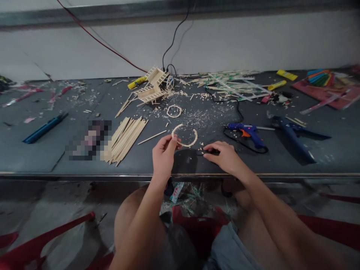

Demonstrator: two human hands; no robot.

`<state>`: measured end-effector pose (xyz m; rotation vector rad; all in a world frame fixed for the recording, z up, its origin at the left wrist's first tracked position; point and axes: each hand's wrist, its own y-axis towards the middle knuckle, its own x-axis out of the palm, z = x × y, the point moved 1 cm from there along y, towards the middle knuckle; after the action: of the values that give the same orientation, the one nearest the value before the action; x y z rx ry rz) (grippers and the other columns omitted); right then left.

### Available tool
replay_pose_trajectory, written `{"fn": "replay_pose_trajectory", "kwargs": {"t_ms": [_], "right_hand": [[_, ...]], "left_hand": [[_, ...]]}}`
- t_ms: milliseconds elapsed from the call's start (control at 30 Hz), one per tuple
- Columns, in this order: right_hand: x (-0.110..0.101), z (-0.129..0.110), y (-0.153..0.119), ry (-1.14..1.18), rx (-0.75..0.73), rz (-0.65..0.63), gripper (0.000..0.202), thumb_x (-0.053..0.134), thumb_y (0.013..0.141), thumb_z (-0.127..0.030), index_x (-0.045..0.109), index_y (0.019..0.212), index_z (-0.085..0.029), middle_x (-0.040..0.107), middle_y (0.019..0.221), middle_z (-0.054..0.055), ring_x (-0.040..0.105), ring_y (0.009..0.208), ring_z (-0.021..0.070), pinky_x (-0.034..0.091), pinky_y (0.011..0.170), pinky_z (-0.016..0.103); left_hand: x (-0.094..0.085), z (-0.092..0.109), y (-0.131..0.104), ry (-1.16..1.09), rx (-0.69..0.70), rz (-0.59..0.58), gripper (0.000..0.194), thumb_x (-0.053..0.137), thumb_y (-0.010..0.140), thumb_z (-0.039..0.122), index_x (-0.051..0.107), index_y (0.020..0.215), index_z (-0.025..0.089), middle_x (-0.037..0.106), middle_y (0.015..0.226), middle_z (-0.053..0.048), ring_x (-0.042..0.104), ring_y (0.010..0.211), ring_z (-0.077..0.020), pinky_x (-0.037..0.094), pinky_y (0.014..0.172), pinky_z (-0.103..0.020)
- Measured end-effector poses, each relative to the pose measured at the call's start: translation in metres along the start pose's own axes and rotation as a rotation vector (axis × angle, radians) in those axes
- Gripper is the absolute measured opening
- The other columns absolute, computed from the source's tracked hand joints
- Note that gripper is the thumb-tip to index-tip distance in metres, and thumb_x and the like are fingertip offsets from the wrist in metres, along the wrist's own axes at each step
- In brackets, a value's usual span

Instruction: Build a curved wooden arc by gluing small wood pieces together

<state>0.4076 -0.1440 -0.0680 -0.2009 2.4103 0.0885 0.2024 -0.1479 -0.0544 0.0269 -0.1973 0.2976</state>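
Note:
My left hand [165, 152] pinches an unclosed ring [188, 145] built from small pale wooden pieces. The ring is held just above the table, and its gap faces the far side. My right hand [223, 155] is low over the table, thumb and forefinger slightly apart. Small wooden bits [201, 149] lie right at its fingertips; whether it touches one I cannot tell. A smaller closed ring [174, 111] of the same pieces rests beyond the held one. A single wooden stick [152, 137] lies to the left of my left hand.
On the right are a blue glue gun [247, 133] with its black cord and a blue-handled cutter [295, 135]. A stick bundle [128, 140] lies left, near a blue tool [45, 128]. Behind stands a small wooden cart model [152, 92]. Wood scraps [230, 84] litter the back.

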Motion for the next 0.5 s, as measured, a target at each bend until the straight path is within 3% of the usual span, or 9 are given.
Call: {"fn": "replay_pose_trajectory", "kwargs": {"t_ms": [233, 500], "right_hand": [[0.0088, 0.0024, 0.0021, -0.196, 0.000, -0.009, 0.011, 0.067, 0.078, -0.035, 0.073, 0.086, -0.031, 0.069, 0.089, 0.001, 0.056, 0.094, 0.0236, 0.029, 0.085, 0.040], [0.0125, 0.0041, 0.0002, -0.185, -0.020, 0.026, 0.010, 0.063, 0.082, -0.030, 0.072, 0.082, -0.029, 0.070, 0.089, 0.000, 0.056, 0.093, 0.0241, 0.031, 0.086, 0.043]], "left_hand": [[0.0021, -0.0023, -0.0068, 0.059, 0.013, -0.042, 0.025, 0.067, 0.079, 0.037, 0.069, 0.090, 0.015, 0.069, 0.079, -0.002, 0.059, 0.064, -0.0098, 0.051, 0.068, -0.024], [0.0074, -0.0033, -0.0091, 0.074, 0.003, -0.077, 0.024, 0.067, 0.079, 0.038, 0.069, 0.088, 0.015, 0.069, 0.079, -0.002, 0.059, 0.063, -0.0092, 0.050, 0.067, -0.023]]}}
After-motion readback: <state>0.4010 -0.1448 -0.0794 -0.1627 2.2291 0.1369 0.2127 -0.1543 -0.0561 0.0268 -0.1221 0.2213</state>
